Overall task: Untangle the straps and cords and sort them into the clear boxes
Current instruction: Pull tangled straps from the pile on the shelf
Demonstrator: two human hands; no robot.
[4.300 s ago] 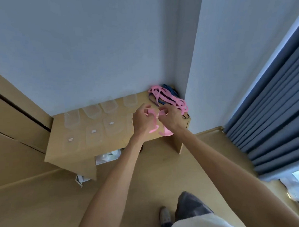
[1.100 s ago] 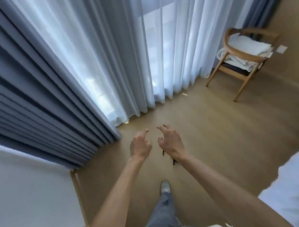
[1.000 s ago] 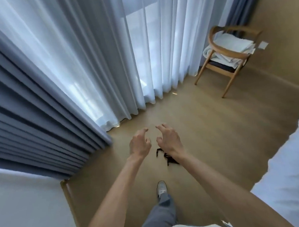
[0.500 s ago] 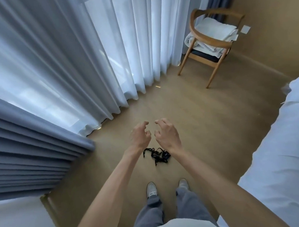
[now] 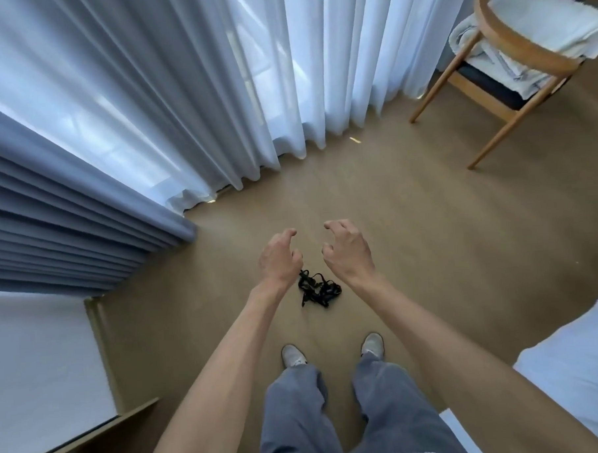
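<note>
A small tangle of black cord [image 5: 317, 290] lies on the tan floor just in front of my feet. My left hand [image 5: 279, 258] hovers above and to the left of it, fingers loosely curled, holding nothing. My right hand [image 5: 347, 251] hovers above and to the right of it, fingers likewise loosely curled and empty. Neither hand touches the cord. The table with the clear boxes and the pink straps is out of view.
Sheer white curtains [image 5: 250, 74] and a grey-blue curtain [image 5: 50, 220] hang along the far side. A wooden chair [image 5: 509, 56] with folded white cloth stands at the top right. A white bed edge [image 5: 578, 368] is at the right, a white wall corner [image 5: 39, 357] at the left.
I have turned away from the table, and both hands have let go of the pink strap. The view has swung right and down, bringing the black cord on the floor between my hands.
</note>
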